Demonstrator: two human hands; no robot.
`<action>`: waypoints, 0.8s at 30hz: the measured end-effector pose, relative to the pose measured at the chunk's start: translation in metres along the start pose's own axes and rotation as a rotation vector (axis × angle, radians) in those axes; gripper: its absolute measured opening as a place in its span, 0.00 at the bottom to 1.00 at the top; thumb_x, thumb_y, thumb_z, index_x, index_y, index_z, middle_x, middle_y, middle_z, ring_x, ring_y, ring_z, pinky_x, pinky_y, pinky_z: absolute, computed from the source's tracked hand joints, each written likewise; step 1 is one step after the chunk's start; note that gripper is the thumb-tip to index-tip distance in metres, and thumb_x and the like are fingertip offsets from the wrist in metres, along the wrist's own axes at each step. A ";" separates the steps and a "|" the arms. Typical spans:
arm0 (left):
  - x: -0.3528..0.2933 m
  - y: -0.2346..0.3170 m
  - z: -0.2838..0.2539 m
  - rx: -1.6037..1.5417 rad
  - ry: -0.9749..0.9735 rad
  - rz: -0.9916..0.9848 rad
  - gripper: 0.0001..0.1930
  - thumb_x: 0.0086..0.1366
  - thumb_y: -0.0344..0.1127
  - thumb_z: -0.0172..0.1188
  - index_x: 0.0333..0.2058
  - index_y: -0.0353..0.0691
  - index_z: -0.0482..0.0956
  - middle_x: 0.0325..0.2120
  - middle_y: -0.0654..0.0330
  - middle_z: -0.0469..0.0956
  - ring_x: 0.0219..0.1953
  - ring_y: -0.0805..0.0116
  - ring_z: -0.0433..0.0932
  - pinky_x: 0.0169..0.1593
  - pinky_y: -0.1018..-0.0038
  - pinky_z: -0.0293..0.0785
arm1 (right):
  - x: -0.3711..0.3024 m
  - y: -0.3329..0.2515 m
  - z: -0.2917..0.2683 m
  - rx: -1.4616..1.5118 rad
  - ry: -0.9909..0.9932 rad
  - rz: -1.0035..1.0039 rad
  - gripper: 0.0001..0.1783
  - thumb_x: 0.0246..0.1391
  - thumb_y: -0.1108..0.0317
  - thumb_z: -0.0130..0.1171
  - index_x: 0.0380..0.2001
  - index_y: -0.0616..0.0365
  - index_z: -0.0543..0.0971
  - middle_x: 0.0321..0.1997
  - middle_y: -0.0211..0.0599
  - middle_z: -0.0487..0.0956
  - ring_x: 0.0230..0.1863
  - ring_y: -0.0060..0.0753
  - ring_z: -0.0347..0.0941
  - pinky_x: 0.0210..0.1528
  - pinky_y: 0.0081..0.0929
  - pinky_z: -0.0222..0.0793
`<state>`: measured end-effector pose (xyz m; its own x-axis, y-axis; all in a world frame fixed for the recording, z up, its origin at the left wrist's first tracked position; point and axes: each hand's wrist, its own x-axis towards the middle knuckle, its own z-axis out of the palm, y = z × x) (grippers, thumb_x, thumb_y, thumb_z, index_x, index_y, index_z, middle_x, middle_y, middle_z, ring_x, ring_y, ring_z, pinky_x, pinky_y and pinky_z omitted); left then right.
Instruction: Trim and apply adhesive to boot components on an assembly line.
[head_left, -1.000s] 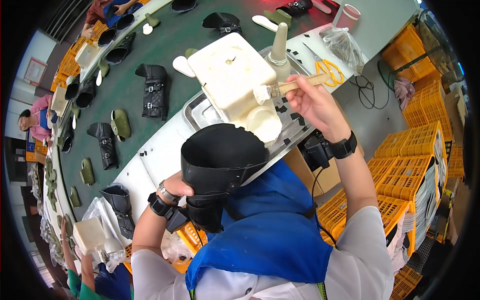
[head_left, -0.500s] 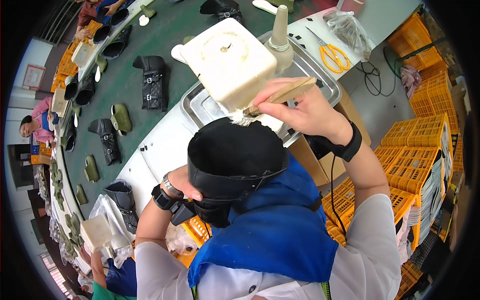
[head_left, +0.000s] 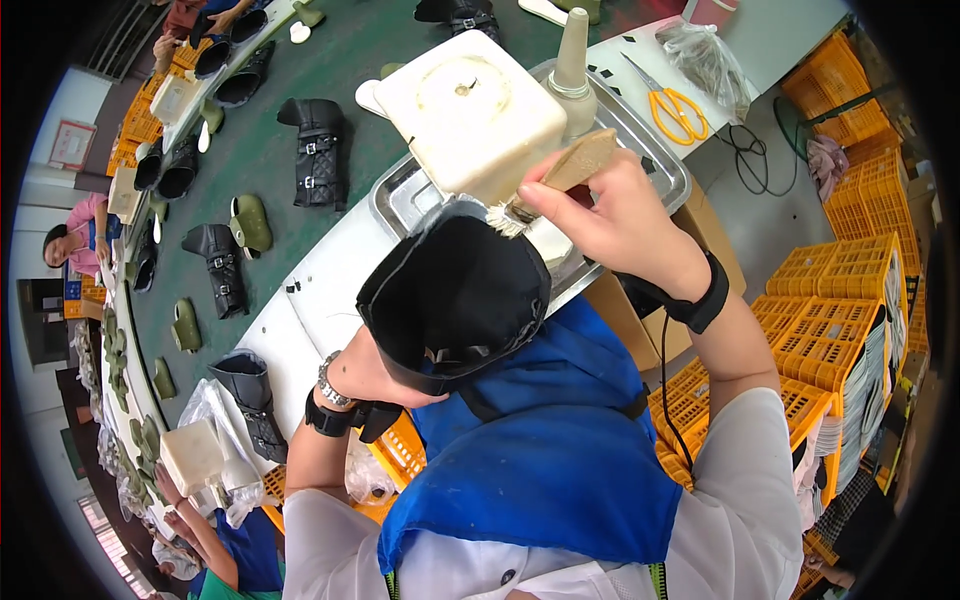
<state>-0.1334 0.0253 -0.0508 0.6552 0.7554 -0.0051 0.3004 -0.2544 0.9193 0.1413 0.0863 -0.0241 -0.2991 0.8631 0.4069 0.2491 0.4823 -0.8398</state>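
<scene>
A black boot is tilted in front of my chest, its wide shaft opening facing up and its dark inside showing. My left hand grips the shaft from the near left side, fingers partly hidden by it. Between thumb and fingers of my right hand is a flat wooden-handled brush. Its whitish bristles sit at the far right rim of the boot; whether they touch it I cannot tell. Just beyond stands a square cream plastic container on a metal tray.
A grey-green cone-topped bottle stands behind the container. Orange-handled scissors lie to its right. Across the green conveyor are black boots and green shoe lasts. Orange crates are stacked at right. Co-workers sit along the left.
The boot has turned and tipped to the left, with my left hand shifting round its shaft. The brush has moved slightly right and nearer, its handle turned more broadside.
</scene>
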 end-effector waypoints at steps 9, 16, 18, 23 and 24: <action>-0.010 0.003 0.003 0.005 -0.076 0.039 0.37 0.30 0.35 0.74 0.44 0.34 0.70 0.37 0.58 0.74 0.40 0.67 0.72 0.45 0.73 0.68 | 0.010 -0.006 0.009 0.219 0.040 0.060 0.12 0.49 0.65 0.56 0.28 0.67 0.77 0.15 0.30 0.72 0.17 0.16 0.64 0.19 0.18 0.58; -0.012 0.001 0.016 0.119 0.206 -0.031 0.47 0.32 0.35 0.73 0.53 0.33 0.59 0.45 0.53 0.70 0.49 0.65 0.69 0.51 0.71 0.66 | 0.008 -0.009 0.015 0.007 0.073 0.060 0.13 0.47 0.65 0.57 0.19 0.67 0.76 0.10 0.39 0.70 0.12 0.27 0.65 0.17 0.24 0.59; -0.006 0.004 0.021 0.277 0.314 0.087 0.45 0.34 0.35 0.73 0.53 0.34 0.58 0.42 0.52 0.71 0.47 0.61 0.70 0.50 0.69 0.66 | 0.009 -0.012 0.018 -0.015 0.083 0.063 0.14 0.46 0.65 0.57 0.17 0.67 0.75 0.09 0.41 0.69 0.11 0.29 0.65 0.16 0.26 0.59; -0.003 0.006 0.028 0.644 0.533 0.241 0.38 0.35 0.33 0.73 0.47 0.34 0.64 0.38 0.53 0.70 0.36 0.58 0.72 0.39 0.69 0.69 | 0.012 -0.013 0.022 -0.162 -0.017 0.058 0.15 0.46 0.64 0.57 0.16 0.67 0.75 0.09 0.41 0.69 0.11 0.31 0.67 0.17 0.28 0.60; -0.001 0.005 0.028 0.644 0.538 0.240 0.38 0.35 0.33 0.73 0.47 0.34 0.64 0.38 0.53 0.70 0.36 0.58 0.72 0.39 0.69 0.69 | 0.013 -0.014 0.023 -0.162 -0.020 0.055 0.15 0.46 0.64 0.57 0.16 0.67 0.75 0.09 0.41 0.69 0.11 0.31 0.67 0.17 0.28 0.60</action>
<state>-0.1130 0.0068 -0.0570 0.3837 0.7790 0.4959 0.6361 -0.6123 0.4696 0.1131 0.0872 -0.0151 -0.2990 0.8866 0.3528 0.4105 0.4533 -0.7912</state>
